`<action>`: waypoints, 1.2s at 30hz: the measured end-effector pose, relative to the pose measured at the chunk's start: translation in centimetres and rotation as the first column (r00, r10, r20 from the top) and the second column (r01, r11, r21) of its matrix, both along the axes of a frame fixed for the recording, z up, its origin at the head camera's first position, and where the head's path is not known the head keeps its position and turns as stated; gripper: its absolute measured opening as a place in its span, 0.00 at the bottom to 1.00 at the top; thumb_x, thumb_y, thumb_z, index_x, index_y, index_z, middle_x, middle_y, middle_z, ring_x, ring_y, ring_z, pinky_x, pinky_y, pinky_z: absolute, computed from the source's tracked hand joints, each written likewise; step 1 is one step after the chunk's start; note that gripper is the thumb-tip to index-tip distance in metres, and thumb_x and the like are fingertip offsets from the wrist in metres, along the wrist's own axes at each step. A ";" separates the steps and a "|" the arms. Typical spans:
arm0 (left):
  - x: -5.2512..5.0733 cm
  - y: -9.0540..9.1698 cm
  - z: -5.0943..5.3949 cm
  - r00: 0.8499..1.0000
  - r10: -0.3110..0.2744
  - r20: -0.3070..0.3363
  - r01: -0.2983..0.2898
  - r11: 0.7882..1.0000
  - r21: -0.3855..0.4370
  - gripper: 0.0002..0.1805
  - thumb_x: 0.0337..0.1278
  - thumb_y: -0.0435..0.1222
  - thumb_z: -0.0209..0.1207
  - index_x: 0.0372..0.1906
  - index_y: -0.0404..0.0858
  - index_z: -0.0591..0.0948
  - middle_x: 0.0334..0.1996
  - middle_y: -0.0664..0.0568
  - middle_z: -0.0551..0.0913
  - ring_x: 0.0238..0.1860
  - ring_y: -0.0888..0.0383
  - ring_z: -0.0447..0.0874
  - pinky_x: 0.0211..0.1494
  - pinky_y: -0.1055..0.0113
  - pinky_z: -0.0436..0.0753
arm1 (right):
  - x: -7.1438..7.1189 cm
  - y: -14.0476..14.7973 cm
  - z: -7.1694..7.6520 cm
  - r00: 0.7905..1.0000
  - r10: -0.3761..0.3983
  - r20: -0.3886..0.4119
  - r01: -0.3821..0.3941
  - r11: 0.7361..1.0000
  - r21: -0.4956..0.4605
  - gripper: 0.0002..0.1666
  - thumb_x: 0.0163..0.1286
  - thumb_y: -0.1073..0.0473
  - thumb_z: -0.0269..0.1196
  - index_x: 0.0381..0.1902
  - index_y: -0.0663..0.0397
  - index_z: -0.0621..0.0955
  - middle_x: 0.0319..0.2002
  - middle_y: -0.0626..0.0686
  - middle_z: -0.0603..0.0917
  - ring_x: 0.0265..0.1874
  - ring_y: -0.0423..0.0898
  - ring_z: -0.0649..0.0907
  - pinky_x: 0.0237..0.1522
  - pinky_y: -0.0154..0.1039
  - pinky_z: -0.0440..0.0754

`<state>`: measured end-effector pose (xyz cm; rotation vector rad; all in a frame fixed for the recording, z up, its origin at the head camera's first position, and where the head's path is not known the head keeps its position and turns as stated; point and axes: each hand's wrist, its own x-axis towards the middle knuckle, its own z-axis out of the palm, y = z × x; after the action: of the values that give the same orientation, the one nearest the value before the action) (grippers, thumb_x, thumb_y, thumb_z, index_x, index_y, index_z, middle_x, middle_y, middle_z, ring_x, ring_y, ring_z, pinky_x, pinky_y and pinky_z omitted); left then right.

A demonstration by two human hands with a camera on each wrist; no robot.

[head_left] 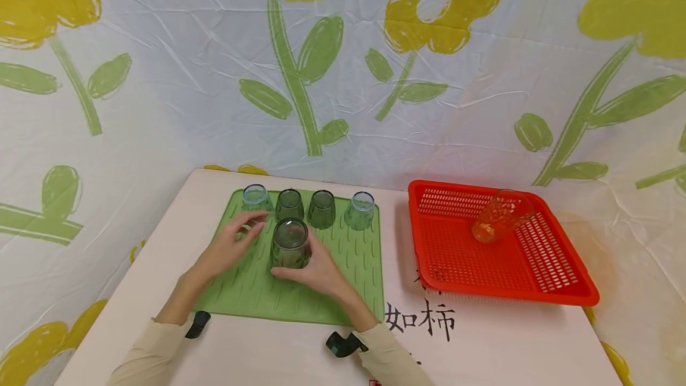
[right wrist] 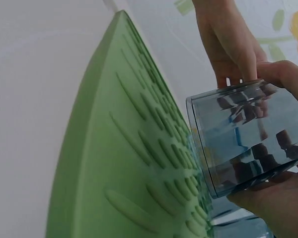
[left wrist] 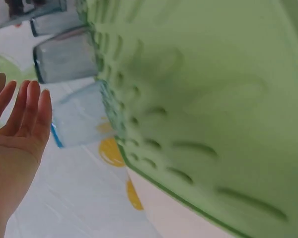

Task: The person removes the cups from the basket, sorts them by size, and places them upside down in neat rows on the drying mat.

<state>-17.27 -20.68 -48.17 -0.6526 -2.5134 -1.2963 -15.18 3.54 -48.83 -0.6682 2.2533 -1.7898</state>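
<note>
My right hand (head_left: 321, 270) grips a grey glass tumbler (head_left: 290, 255) over the middle of the green ridged mat (head_left: 257, 296). Thumb and fingers curl around its sides; in the right wrist view one end of the tumbler (right wrist: 248, 139) faces the mat, and I cannot tell whether it touches. To its left, my left hand (head_left: 230, 243) hovers with loosely bent fingers and holds nothing. Behind stands a row along the mat's far edge: a bluish tumbler (head_left: 256, 198), a grey tumbler (head_left: 289, 204), another grey tumbler (head_left: 321, 209) and a second bluish tumbler (head_left: 359, 210).
A red plastic basket (head_left: 477, 267) stands right of the mat, with a clear glass (head_left: 495, 219) leaning inside it. The pale table (head_left: 257, 350) carries black written characters (head_left: 420, 319) near the basket. A flower-patterned cloth (head_left: 214, 76) hangs behind.
</note>
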 end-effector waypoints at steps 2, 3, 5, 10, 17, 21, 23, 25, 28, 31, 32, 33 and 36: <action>-0.1 -0.7 -0.4 1.000 0.022 0.007 -0.022 1.000 -0.022 0.17 0.75 0.28 0.56 0.64 0.28 0.78 0.53 0.38 0.82 0.49 0.50 0.81 0.46 0.67 0.81 | 0.1 -0.3 -0.2 1.000 0.019 -0.004 -0.019 1.000 -0.009 0.53 0.57 0.51 0.80 0.75 0.34 0.65 0.62 0.41 0.78 0.63 0.40 0.77 0.63 0.44 0.76; -0.1 -1.0 -0.6 0.999 0.029 0.014 -0.029 0.999 -0.030 0.17 0.76 0.28 0.55 0.64 0.29 0.78 0.54 0.38 0.82 0.49 0.49 0.81 0.46 0.67 0.81 | 0.2 -0.5 -0.3 1.000 0.030 -0.006 -0.030 0.999 -0.015 0.52 0.58 0.51 0.80 0.75 0.34 0.65 0.62 0.41 0.78 0.63 0.40 0.77 0.63 0.43 0.76; -0.2 -1.6 -0.9 0.999 0.049 0.011 -0.049 0.997 -0.055 0.18 0.76 0.28 0.56 0.65 0.29 0.77 0.55 0.38 0.81 0.49 0.48 0.81 0.47 0.67 0.80 | 0.3 -0.8 -0.5 0.999 0.051 -0.014 -0.051 0.998 -0.026 0.52 0.58 0.52 0.79 0.75 0.34 0.64 0.61 0.41 0.78 0.62 0.39 0.78 0.62 0.42 0.76; -0.5 -3.0 -1.4 0.997 0.075 0.018 -0.073 0.994 -0.082 0.19 0.76 0.28 0.56 0.65 0.28 0.76 0.57 0.34 0.79 0.53 0.40 0.80 0.52 0.55 0.81 | 0.4 -1.3 -1.0 0.995 0.087 -0.043 -0.089 0.995 -0.049 0.52 0.58 0.55 0.79 0.75 0.33 0.65 0.62 0.41 0.78 0.62 0.39 0.78 0.64 0.42 0.76; -1.0 -4.8 -2.1 0.992 0.093 0.085 -0.086 0.993 -0.078 0.22 0.75 0.30 0.58 0.68 0.26 0.74 0.63 0.30 0.75 0.63 0.32 0.72 0.59 0.35 0.75 | 0.6 -2.0 -1.5 0.989 0.136 -0.051 -0.139 0.988 -0.069 0.52 0.59 0.57 0.79 0.76 0.32 0.64 0.63 0.41 0.78 0.63 0.39 0.77 0.65 0.42 0.74; -1.5 -5.7 -2.6 0.996 0.087 0.020 -0.085 0.993 -0.082 0.20 0.71 0.25 0.59 0.64 0.22 0.76 0.60 0.27 0.77 0.62 0.29 0.73 0.60 0.33 0.73 | 0.6 -2.2 -2.0 0.985 0.162 -0.060 -0.167 0.983 -0.078 0.51 0.60 0.59 0.78 0.75 0.35 0.64 0.63 0.42 0.78 0.64 0.39 0.77 0.66 0.42 0.74; -1.7 -5.9 -2.7 0.996 0.085 -0.020 -0.087 0.993 -0.086 0.19 0.68 0.23 0.60 0.61 0.20 0.77 0.58 0.25 0.78 0.61 0.27 0.73 0.61 0.32 0.71 | 0.6 -2.2 -2.3 0.984 0.168 -0.061 -0.173 0.981 -0.083 0.51 0.60 0.60 0.78 0.75 0.37 0.65 0.63 0.42 0.78 0.63 0.39 0.77 0.66 0.41 0.74; -1.8 -6.2 -2.8 0.995 0.093 -0.025 -0.095 0.991 -0.089 0.19 0.66 0.22 0.61 0.60 0.19 0.77 0.58 0.23 0.77 0.61 0.26 0.72 0.63 0.31 0.68 | 0.6 -2.2 -2.4 0.984 0.170 -0.057 -0.175 0.981 -0.085 0.50 0.60 0.61 0.78 0.74 0.37 0.65 0.62 0.42 0.78 0.63 0.39 0.77 0.66 0.41 0.74; -1.7 -6.6 -3.1 0.993 0.119 0.001 -0.118 0.987 -0.110 0.20 0.66 0.23 0.62 0.60 0.19 0.77 0.58 0.21 0.76 0.61 0.24 0.70 0.63 0.29 0.66 | 0.6 -2.3 -2.5 0.983 0.175 -0.054 -0.179 0.980 -0.084 0.50 0.59 0.61 0.78 0.74 0.38 0.66 0.62 0.42 0.79 0.63 0.39 0.77 0.66 0.41 0.74; -1.8 -7.0 -3.4 0.991 0.133 0.024 -0.129 0.983 -0.130 0.20 0.67 0.24 0.62 0.61 0.19 0.76 0.59 0.21 0.74 0.61 0.23 0.69 0.63 0.28 0.65 | 0.5 -2.2 -2.5 0.981 0.190 -0.047 -0.193 0.978 -0.084 0.50 0.59 0.61 0.78 0.74 0.38 0.65 0.62 0.42 0.80 0.63 0.39 0.77 0.66 0.42 0.73; -1.8 -7.1 -3.6 0.991 0.133 0.024 -0.128 0.983 -0.134 0.20 0.67 0.24 0.62 0.61 0.19 0.77 0.59 0.21 0.75 0.61 0.23 0.69 0.63 0.28 0.65 | 0.5 -2.1 -2.5 0.979 0.200 -0.047 -0.203 0.975 -0.087 0.51 0.59 0.62 0.78 0.74 0.38 0.65 0.62 0.43 0.80 0.63 0.39 0.77 0.66 0.42 0.73; -1.9 -7.2 -3.7 0.992 0.126 0.022 -0.122 0.983 -0.133 0.20 0.66 0.24 0.62 0.60 0.19 0.77 0.58 0.21 0.75 0.61 0.23 0.69 0.63 0.28 0.66 | 0.4 -2.0 -2.6 0.977 0.209 -0.044 -0.212 0.973 -0.088 0.52 0.59 0.62 0.78 0.75 0.38 0.64 0.62 0.43 0.79 0.63 0.39 0.77 0.67 0.42 0.73; -2.0 -7.4 -4.1 0.995 0.100 0.011 -0.098 0.987 -0.129 0.20 0.65 0.22 0.61 0.60 0.18 0.76 0.58 0.21 0.75 0.61 0.23 0.71 0.63 0.30 0.67 | 0.2 -1.8 -2.7 0.972 0.233 -0.024 -0.234 0.968 -0.087 0.54 0.59 0.63 0.78 0.76 0.36 0.62 0.63 0.43 0.79 0.64 0.39 0.77 0.67 0.42 0.72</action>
<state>-19.23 -28.10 -52.22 -0.5370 -2.6245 -1.1183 -15.00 1.79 -51.54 -0.9229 2.0145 -1.7813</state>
